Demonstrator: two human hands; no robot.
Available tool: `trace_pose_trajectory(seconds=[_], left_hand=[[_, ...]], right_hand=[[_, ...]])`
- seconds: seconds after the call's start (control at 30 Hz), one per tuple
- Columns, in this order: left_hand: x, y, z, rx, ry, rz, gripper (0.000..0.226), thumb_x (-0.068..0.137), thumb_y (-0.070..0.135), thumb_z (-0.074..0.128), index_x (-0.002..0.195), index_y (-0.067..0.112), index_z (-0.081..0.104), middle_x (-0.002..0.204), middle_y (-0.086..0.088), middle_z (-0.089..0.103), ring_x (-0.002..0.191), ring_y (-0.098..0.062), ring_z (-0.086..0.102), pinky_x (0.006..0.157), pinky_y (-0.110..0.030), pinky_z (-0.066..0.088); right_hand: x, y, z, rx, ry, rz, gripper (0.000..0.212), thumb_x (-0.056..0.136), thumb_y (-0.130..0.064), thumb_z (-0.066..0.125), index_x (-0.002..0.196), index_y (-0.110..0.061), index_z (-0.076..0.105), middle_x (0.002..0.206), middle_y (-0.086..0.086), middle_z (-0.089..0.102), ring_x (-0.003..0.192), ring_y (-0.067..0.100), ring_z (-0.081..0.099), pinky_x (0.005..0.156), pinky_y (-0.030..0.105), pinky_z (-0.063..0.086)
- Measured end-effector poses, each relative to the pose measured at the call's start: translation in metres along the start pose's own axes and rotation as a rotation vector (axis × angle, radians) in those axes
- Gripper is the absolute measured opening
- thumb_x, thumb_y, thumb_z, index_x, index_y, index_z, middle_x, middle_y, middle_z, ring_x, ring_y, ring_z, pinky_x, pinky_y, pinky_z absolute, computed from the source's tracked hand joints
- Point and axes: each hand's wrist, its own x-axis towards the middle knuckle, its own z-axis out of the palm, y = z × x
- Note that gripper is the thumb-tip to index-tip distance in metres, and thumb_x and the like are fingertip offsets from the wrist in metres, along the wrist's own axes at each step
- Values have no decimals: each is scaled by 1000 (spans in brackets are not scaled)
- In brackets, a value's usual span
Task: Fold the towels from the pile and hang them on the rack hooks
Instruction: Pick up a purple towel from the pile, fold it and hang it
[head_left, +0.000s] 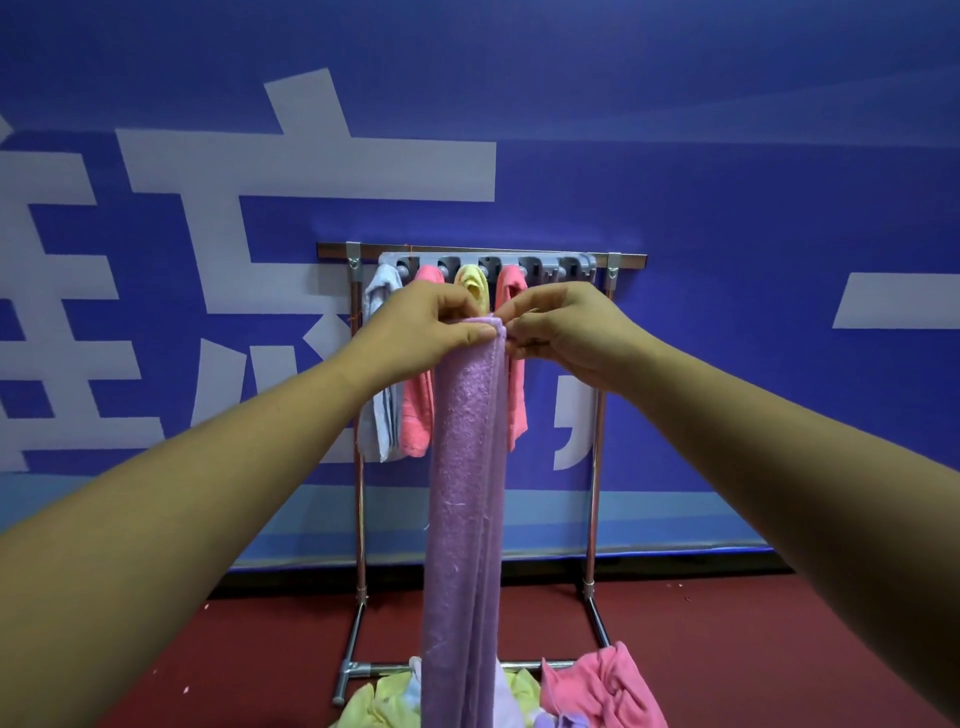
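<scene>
Pinching: a person's left hand (431, 325) and right hand (566, 327) grip the top edge of a purple towel (467, 467), thumbs and curled fingertips pressed on the fold from either side.
Towel: folded lengthwise into a narrow strip, hanging straight down between the forearms to the pile (597, 686).
Rack (592, 467): just behind the hands, against a blue wall (727, 208).
Hooks (550, 265): a pale towel (382, 364), pink towel (418, 410), yellow towel (472, 286) and second pink towel (511, 291) hang here.
Pile: pink, yellow and lilac cloths on the red floor (208, 649).
</scene>
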Motion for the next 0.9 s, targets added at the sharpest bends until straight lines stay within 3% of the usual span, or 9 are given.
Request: trace_pose_trajectory(seconds=[0.1,0.23,0.33,0.47,0.53,0.6,0.7,0.83,0.9], left_hand=[[2,-1,-1,-3,42,-10,17,88,35,71,92,19,75,80,12,64,69,11,55,58,-4,39],[1,1,0,30,54,2,20,86,39,73,85,19,77,77,11,63,70,6,56,56,-2,38],[-1,-1,3,21,53,-18,21,89,37,70,84,18,77,80,3,62,73,-3,52,59,-4,38],[-5,-6,4,-108,-42,-93,31,93,42,62,89,15,74,90,-12,65,81,-16,55,74,-31,45],[-6,-7,1,-74,-117,-68,56,91,54,55,89,0,69,86,-21,54,77,-19,48,68,-27,39],[-7,-11,-6,26,-200,-66,66,88,59,52,94,-5,69,99,-16,51,90,-18,49,70,-20,36],[-7,-17,-15,144,-282,-81,41,91,52,56,104,17,73,122,-2,48,115,-13,46,85,-20,37],[-7,-16,-13,147,-307,-76,35,93,46,59,99,15,73,96,-6,65,86,-17,59,70,-24,46],[-6,-11,-11,76,-254,-72,30,91,43,64,96,16,75,89,-6,71,84,-20,66,75,-33,56]], right_hand=[[-1,-3,0,86,-75,8,20,93,7,55,107,14,67,84,19,65,72,20,62,74,29,56],[-3,1,1,-11,-106,-11,25,89,-4,71,107,13,68,87,15,66,75,15,61,77,28,54],[-2,7,3,-45,-75,-21,20,86,-5,75,100,8,70,81,9,68,74,14,63,77,29,54],[-2,8,5,-51,-47,-48,13,85,-6,76,94,2,73,82,13,68,80,23,61,81,35,54],[-2,6,4,-102,-35,-54,14,85,-6,76,94,4,72,80,13,67,79,24,60,81,35,55],[-3,4,-1,-140,-4,-51,15,85,-5,76,92,8,71,80,14,66,78,24,60,84,38,56],[-2,5,-9,-179,64,-14,9,83,-2,75,76,0,70,74,11,64,74,22,60,88,45,57],[-1,13,-8,-229,94,25,19,81,-1,76,66,-8,67,67,8,63,70,22,60,86,48,57],[-1,12,-7,-194,125,29,20,82,0,74,66,-8,66,68,9,58,71,22,56,80,42,58]])
